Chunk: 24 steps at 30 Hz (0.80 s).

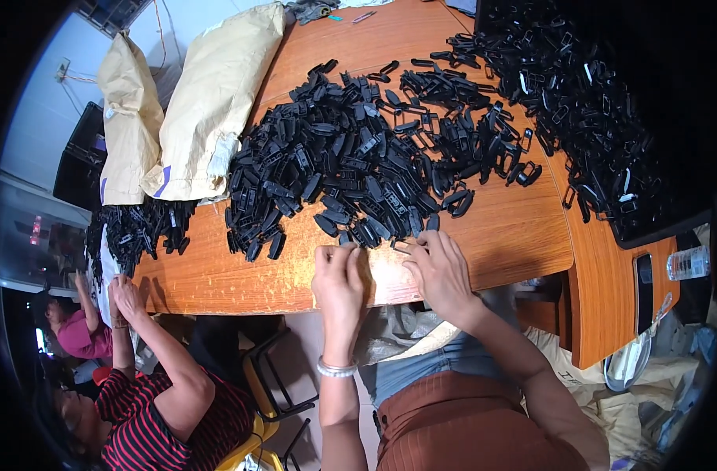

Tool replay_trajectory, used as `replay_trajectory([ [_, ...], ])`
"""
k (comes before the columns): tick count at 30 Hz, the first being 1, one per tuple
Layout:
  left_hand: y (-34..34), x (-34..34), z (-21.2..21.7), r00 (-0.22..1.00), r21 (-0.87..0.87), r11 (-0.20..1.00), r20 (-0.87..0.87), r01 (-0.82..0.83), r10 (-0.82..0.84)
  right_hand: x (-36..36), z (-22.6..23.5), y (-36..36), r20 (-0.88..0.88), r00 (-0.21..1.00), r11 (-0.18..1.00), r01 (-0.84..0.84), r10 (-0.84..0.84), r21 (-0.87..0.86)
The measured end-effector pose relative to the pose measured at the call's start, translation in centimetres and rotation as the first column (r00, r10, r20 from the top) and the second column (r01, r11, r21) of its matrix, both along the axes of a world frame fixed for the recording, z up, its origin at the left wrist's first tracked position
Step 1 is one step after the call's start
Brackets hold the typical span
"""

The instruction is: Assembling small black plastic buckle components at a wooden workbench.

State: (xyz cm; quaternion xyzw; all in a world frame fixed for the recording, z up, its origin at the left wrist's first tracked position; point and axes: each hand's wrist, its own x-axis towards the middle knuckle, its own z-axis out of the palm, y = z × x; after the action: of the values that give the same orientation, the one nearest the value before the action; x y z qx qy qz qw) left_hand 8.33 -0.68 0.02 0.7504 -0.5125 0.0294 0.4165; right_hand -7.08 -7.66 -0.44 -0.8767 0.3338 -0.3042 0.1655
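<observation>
A large heap of small black plastic parts (311,149) lies on the wooden table in front of me, and its near edge reaches my fingertips. My left hand (339,271), with a pale bracelet at the wrist, is curled with thumb and fingers together at that edge; whatever it pinches is hidden. Close beside it on the right, my right hand (441,271) is closed on a small black plastic frame (401,247) that pokes out between thumb and fingers. Looser black frames (460,141) are spread to the right of the heap.
A dark tray heaped with black frames (566,86) stands at the right. Two tan paper sacks (209,110) stand at the far left. Beside me on the left, a co-worker in a striped shirt (178,408) handles another black pile (138,231). A clear bottle (688,263) lies at the right.
</observation>
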Motion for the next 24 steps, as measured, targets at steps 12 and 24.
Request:
replay_trajectory([
  [12,1.7,-0.6,0.5,0.787,0.018,1.0,-0.617,0.023,-0.007,-4.8,-0.3,1.0,0.464,0.874,0.762,-0.2,-0.146,0.616],
  [24,2.5,-6.1,2.6,0.78,-0.08,0.921,-0.506,0.382,-0.368,-6.1,3.2,0.7,0.369,0.9,0.844,-0.375,0.232,0.384],
])
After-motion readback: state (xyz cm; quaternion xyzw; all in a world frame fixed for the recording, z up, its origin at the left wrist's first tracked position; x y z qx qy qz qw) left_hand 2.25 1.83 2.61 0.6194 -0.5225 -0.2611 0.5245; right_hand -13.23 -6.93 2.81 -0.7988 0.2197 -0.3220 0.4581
